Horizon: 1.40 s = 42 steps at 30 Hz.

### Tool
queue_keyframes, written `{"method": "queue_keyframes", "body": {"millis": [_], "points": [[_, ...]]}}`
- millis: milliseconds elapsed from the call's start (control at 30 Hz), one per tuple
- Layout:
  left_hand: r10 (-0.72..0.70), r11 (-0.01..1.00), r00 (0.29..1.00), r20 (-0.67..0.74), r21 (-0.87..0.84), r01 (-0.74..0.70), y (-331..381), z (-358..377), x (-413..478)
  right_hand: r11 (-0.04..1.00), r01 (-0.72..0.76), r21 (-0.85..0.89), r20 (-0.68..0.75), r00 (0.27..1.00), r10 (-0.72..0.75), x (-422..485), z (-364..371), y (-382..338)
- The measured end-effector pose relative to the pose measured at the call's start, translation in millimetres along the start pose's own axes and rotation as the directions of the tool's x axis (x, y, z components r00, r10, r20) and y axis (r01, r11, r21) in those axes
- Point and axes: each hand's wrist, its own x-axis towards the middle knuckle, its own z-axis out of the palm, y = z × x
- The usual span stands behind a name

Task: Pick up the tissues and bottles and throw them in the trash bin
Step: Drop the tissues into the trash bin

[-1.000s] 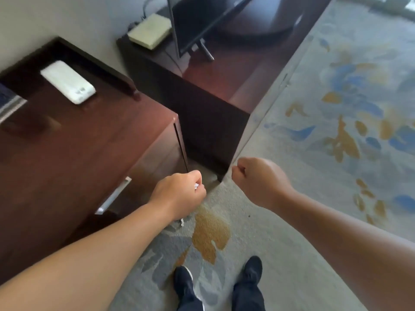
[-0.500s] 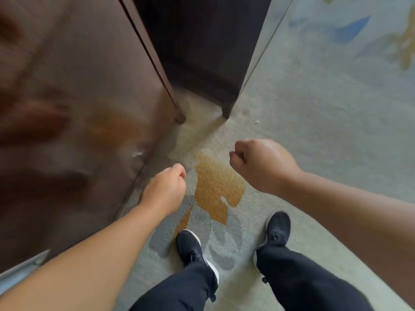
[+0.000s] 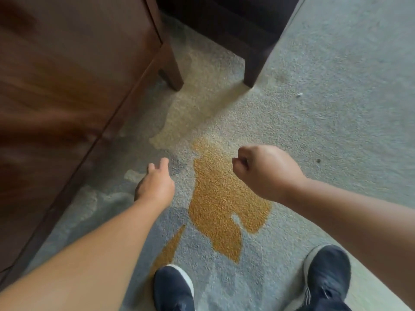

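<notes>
Head view: carpet (image 3: 325, 122) beside cabinet (image 3: 67, 86)

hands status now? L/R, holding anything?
Left hand: fingers loosely open, reaching down, nothing visible in it.
Right hand: closed fist, contents cannot be told.

Below me the carpet (image 3: 325, 90) is pale grey-green, with an ochre patch (image 3: 222, 198) and blue-grey shapes (image 3: 202, 254) woven into it. On my left a reddish-brown wooden cabinet (image 3: 67, 86) stands on a short leg (image 3: 173, 70). Beside it, across a narrow gap, a darker cabinet (image 3: 235, 23) rests on its own corner foot (image 3: 252, 75). Soft daylight falls evenly.
</notes>
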Motion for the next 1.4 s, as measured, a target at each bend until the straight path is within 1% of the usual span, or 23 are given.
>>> {"method": "queue_keyframes", "body": {"millis": [167,233,300,367,467,533,633,733,833,967,1067,1167,1267,1400], "points": [[-0.025,0.998,1.0,0.005,0.063,0.024,2.3,38.9,27.5,0.999,-0.035,0.006,0.036,0.999,0.035,7.6,20.4,26.3],[0.0,0.998,1.0,-0.014,0.066,0.001,-0.2,43.0,33.2,0.999,-0.038,0.008,0.028,0.999,0.038,12.0,20.1,33.3],[0.056,0.997,0.998,-0.021,0.062,-0.055,-0.8,41.1,36.6,0.999,-0.037,0.003,0.005,0.999,0.037,17.4,15.6,39.0],[0.089,0.996,0.995,-0.044,0.029,-0.087,1.5,35.6,35.3,1.0,-0.031,-0.005,-0.011,0.999,0.031,22.4,10.1,43.5],[0.129,0.987,0.989,-0.073,-0.084,-0.135,10.0,23.1,24.3,0.999,-0.035,-0.013,-0.006,0.999,0.035,24.4,0.5,46.0],[0.149,0.981,0.987,-0.058,-0.116,-0.155,19.6,5.3,9.8,0.999,-0.039,-0.008,0.003,0.999,0.039,21.0,-10.9,40.5],[0.147,0.979,0.989,-0.014,-0.139,-0.147,37.7,-41.3,-34.0,0.999,-0.04,0.033,0.028,0.999,0.039,-0.6,-47.1,15.9],[0.203,0.972,0.979,0.027,-0.125,-0.198,60.3,-109.2,-96.2,0.997,-0.038,0.069,0.049,0.998,0.035,-35.1,-110.0,-15.9],[0.26,0.956,0.964,0.055,-0.154,-0.249,85.7,-191.6,-164.4,0.994,-0.047,0.103,0.02,0.999,0.045,-69.4,-199.6,-47.2],[0.372,0.915,0.926,-0.063,-0.143,-0.377,133.9,-309.0,-255.8,0.991,-0.072,0.114,-0.09,0.993,0.083,-115.5,-341.8,-73.7],[0.432,0.898,0.892,-0.13,-0.032,-0.439,177.8,-392.5,-319.5,0.99,-0.078,0.121,-0.178,0.979,0.099,-153.3,-448.5,-82.8],[0.489,0.87,0.848,-0.205,0.047,-0.491,223.5,-466.0,-375.7,0.986,-0.068,0.154,-0.223,0.969,0.102,-190.4,-542.0,-84.9],[0.557,0.821,0.771,-0.307,0.066,-0.567,268.6,-526.8,-420.6,0.979,-0.039,0.2,-0.247,0.965,0.089,-222.9,-620.9,-80.1],[0.629,0.747,0.67,-0.394,0.068,-0.661,325.6,-592.8,-464.0,0.966,-0.031,0.256,-0.244,0.965,0.096,-258.9,-704.4,-65.0]]}}
